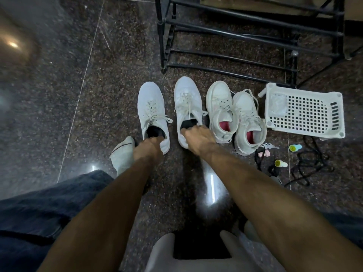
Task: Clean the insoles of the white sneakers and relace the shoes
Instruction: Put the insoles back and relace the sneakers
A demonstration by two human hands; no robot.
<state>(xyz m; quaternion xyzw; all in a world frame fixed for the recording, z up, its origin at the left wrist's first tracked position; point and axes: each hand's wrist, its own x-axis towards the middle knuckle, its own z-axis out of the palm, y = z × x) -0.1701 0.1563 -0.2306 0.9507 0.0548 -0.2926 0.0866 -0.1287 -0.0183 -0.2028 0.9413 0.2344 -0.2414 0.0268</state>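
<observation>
Head view: dark speckled granite floor [121, 75], black rack [245, 32].

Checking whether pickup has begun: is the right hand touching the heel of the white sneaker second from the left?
Touching. The head view shows the right hand laid over the heel rim of that sneaker, fingers curled at its opening, no gap visible.

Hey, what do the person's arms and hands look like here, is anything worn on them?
Both forearms are bare from elbow to wrist: no sleeves, watch or bands show. The left hand and right hand wear no gloves, and no rings can be made out, though most of the fingers are hidden. Dark trousers cover the leg at lower left.
</observation>
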